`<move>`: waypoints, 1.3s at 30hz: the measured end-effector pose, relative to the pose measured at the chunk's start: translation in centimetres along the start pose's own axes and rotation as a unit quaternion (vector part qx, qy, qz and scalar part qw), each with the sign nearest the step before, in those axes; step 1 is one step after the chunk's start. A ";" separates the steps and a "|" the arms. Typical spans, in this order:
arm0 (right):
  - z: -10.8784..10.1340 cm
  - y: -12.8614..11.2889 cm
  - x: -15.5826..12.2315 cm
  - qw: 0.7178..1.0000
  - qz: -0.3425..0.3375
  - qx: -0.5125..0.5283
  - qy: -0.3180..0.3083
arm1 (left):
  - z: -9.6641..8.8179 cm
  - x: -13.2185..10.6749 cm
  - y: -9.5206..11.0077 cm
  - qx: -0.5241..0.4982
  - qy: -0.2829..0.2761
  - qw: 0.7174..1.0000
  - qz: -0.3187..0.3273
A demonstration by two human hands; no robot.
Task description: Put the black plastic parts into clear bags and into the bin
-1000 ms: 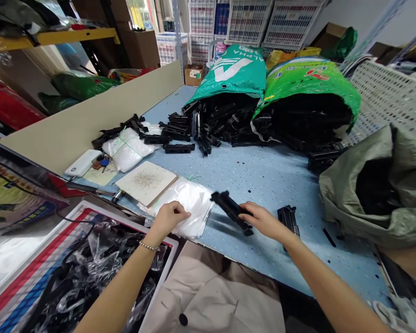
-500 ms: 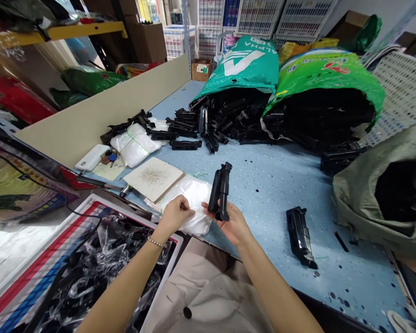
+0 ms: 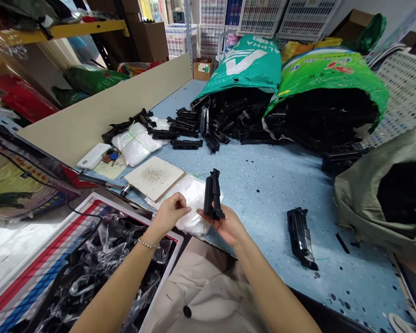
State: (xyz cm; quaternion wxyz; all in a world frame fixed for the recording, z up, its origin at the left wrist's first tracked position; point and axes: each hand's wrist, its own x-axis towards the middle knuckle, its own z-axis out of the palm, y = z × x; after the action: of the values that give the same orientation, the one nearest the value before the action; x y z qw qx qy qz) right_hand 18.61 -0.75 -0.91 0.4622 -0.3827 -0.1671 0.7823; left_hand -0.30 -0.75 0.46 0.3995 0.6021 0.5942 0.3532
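My right hand (image 3: 227, 225) holds a long black plastic part (image 3: 213, 196) upright, with its fingers around the lower end. My left hand (image 3: 173, 212) is closed in a pinch over a bundle of clear plastic bags (image 3: 194, 196); what lies between the fingertips, if anything, I cannot make out. Beside that bundle, partly on it, rests a square board (image 3: 154, 175) with small brownish specks on it. Another black part (image 3: 301, 236) lies alone on the blue table (image 3: 256, 240) to the right.
Behind, a teal sack (image 3: 246, 64) and a green sack (image 3: 329, 78) spill black parts. A tied bag bundle (image 3: 135, 143), a white power bank (image 3: 93, 156) and keys (image 3: 113, 156) sit left. A crate (image 3: 55, 277) of wrapped black parts stands lower left; a grey-green sack (image 3: 353, 194) stands right.
My right hand has brought the black part slightly left and lower, turning it more upright, closer to my left hand. The left hand has shifted slightly left and stays pinched.
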 end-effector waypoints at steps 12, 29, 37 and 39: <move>-1.3 1.6 -5.0 0.995 0.077 -0.006 -0.070 | -1.1 0.6 -0.2 0.086 0.005 0.990 0.112; -3.7 3.5 -3.4 0.959 0.206 0.150 -0.121 | 0.9 -2.7 0.7 0.194 -0.071 0.950 0.235; -1.5 3.7 -4.1 0.923 -0.170 -0.343 0.036 | 3.1 -6.5 2.9 0.126 -0.210 0.939 0.243; -0.9 3.2 -5.5 0.883 -0.192 -0.426 -0.031 | 1.4 -7.5 3.3 0.156 -0.194 0.940 0.232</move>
State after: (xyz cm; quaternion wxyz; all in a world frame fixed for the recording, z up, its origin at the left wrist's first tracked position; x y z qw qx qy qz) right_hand 18.89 -7.21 -0.98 0.3899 -0.4790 -0.5688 0.5431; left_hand 2.08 -8.18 3.21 0.3152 0.8347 0.3966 0.2158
